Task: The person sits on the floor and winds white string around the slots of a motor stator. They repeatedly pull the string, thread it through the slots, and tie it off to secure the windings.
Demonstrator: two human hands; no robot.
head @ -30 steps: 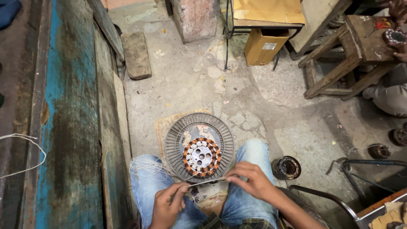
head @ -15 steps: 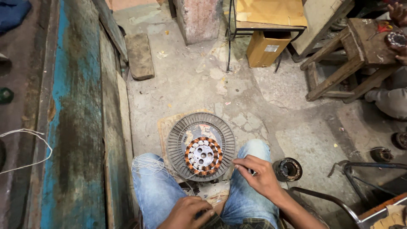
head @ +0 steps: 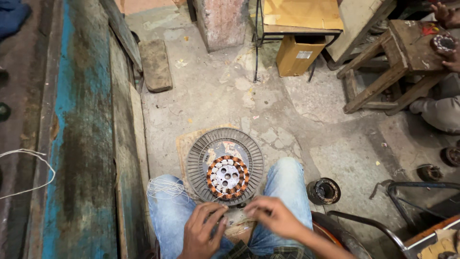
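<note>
A round grey stator (head: 224, 166) with a ring of orange copper windings around a white perforated hub rests between my knees on the floor. My left hand (head: 201, 231) and my right hand (head: 272, 217) meet just below it, over my lap, fingers pinched together on a small item I cannot make out. A loose bundle of thin white wire (head: 165, 188) lies on my left knee. Both legs are in blue jeans.
A worn blue-painted wooden bench (head: 72, 144) runs along the left. A small round motor part (head: 323, 191) sits by my right knee. A cardboard box (head: 297, 55) and wooden stool (head: 397, 57) stand behind; another person's hand (head: 448, 29) works at far right.
My right hand has come off the stator's rim and moved down to meet the left hand over my lap. The camera view shifted slightly.
</note>
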